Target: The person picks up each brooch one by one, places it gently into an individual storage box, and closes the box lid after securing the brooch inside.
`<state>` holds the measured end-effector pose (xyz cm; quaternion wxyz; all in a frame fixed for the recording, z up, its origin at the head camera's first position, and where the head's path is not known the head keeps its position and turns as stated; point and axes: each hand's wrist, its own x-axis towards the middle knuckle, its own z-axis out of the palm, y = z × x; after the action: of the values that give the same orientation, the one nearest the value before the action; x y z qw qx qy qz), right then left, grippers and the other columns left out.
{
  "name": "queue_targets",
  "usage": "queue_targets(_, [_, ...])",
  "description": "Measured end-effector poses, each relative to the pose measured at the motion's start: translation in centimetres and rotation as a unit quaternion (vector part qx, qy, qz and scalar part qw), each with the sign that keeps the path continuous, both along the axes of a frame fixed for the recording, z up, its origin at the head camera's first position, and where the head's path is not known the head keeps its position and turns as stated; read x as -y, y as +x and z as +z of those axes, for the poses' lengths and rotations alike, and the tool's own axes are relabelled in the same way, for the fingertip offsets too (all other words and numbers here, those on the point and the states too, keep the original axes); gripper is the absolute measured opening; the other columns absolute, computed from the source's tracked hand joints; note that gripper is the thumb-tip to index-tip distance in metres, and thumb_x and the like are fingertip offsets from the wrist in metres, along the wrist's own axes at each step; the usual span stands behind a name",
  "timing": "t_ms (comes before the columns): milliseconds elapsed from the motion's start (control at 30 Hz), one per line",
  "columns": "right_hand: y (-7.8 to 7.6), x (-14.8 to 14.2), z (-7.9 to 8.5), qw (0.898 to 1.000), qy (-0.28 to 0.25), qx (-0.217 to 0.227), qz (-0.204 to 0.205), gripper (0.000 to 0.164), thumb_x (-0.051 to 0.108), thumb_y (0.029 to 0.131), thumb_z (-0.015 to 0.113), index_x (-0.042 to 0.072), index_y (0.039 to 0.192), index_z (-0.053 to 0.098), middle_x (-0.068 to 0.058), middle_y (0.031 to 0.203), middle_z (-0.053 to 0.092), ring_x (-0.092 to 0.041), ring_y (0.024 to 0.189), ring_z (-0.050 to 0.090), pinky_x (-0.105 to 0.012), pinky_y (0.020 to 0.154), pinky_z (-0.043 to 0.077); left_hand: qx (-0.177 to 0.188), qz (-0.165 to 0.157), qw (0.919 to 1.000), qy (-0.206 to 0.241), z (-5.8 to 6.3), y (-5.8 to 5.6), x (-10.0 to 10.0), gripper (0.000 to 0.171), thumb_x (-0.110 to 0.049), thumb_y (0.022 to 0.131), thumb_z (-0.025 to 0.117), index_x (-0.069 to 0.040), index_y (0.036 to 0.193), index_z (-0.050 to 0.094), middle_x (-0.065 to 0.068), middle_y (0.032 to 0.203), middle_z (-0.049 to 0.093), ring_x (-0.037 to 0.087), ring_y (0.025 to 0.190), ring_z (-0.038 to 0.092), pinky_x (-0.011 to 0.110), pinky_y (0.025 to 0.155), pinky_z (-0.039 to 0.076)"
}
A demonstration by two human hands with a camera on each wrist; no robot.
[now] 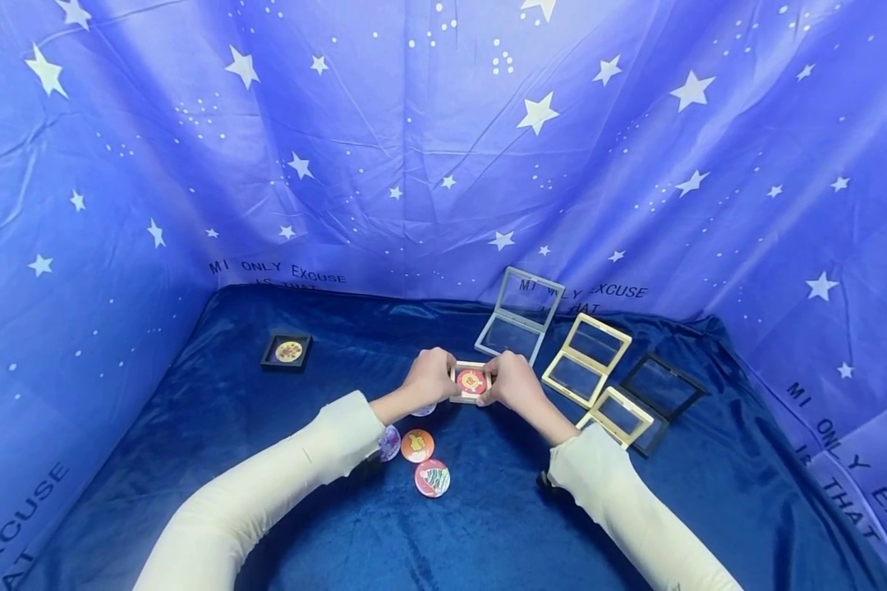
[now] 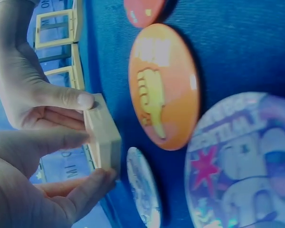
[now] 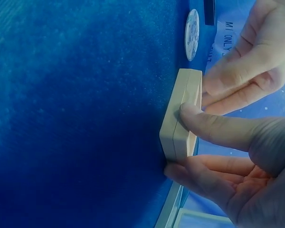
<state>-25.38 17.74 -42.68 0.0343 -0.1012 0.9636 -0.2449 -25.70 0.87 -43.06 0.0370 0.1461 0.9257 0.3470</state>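
Both hands hold a small cream-gold display frame (image 1: 470, 400) that is folded together, with a round red badge (image 1: 472, 381) showing in its window. My left hand (image 1: 430, 379) pinches its left side, and my right hand (image 1: 516, 381) grips its right side. In the right wrist view, the right thumb presses on the seam along the edge of the frame (image 3: 173, 118). Just below the hands lie several round badges: an orange one with a thumbs-up (image 1: 417, 446), a red one with a tree (image 1: 432, 478) and a purple one (image 1: 390, 443), partly behind the left sleeve.
To the right stand unfolded frames: a silver one (image 1: 523, 318), a gold one (image 1: 575, 354), a smaller gold one (image 1: 643, 418) and a black one (image 1: 664, 387). A black frame with a yellow badge (image 1: 288, 351) lies at the left. A starry curtain (image 1: 429, 123) rises behind the blue cloth (image 1: 192, 460).
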Motion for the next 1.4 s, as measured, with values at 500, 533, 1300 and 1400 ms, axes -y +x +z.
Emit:
queue_targets(500, [-0.3, -1.8, 3.4, 0.996, 0.041, 0.073, 0.007, 0.049, 0.019, 0.076, 0.090, -0.001, 0.117, 0.074, -0.019, 0.117, 0.075, -0.034, 0.108, 0.070, -0.047, 0.093, 0.056, 0.048, 0.037, 0.9964, -0.059, 1.2, -0.2, -0.2, 0.044, -0.012, 0.084, 0.079, -0.011, 0.050, 0.052, 0.000, 0.047, 0.058, 0.012, 0.045, 0.054, 0.021, 0.046, 0.038])
queue_targets(533, [-0.3, -2.1, 3.9, 0.996, 0.037, 0.080, 0.008, 0.048, 0.019, 0.078, 0.089, -0.001, 0.119, 0.073, -0.019, 0.119, 0.074, -0.036, 0.112, 0.069, -0.048, 0.096, 0.055, 0.051, 0.037, 0.9961, -0.061, 1.2, -0.2, -0.2, 0.040, -0.012, 0.084, 0.079, -0.009, 0.051, 0.057, 0.003, 0.050, 0.064, 0.014, 0.047, 0.060, 0.021, 0.047, 0.040])
queue_targets(1300, [3.7, -12.2, 11.9, 0.992, 0.043, 0.116, -0.015, 0.046, 0.024, 0.093, 0.074, -0.005, 0.127, 0.066, -0.026, 0.123, 0.069, -0.042, 0.108, 0.067, -0.055, 0.089, 0.054, 0.072, 0.043, 0.9948, -0.058, 0.7, -0.5, -0.3, 0.032, -0.014, 0.087, 0.079, -0.007, 0.060, 0.064, 0.006, 0.058, 0.071, 0.019, 0.060, 0.074, 0.022, 0.052, 0.052])
queue_targets(1400, [3.9, -13.2, 12.0, 0.991, 0.053, 0.117, -0.031, 0.045, 0.024, 0.093, 0.075, -0.006, 0.125, 0.067, -0.027, 0.122, 0.069, -0.045, 0.109, 0.066, -0.058, 0.090, 0.053, 0.075, 0.047, 0.9944, -0.057, 0.7, -0.6, -0.3, 0.034, -0.015, 0.088, 0.079, -0.008, 0.059, 0.062, 0.006, 0.059, 0.071, 0.019, 0.061, 0.074, 0.023, 0.053, 0.053])
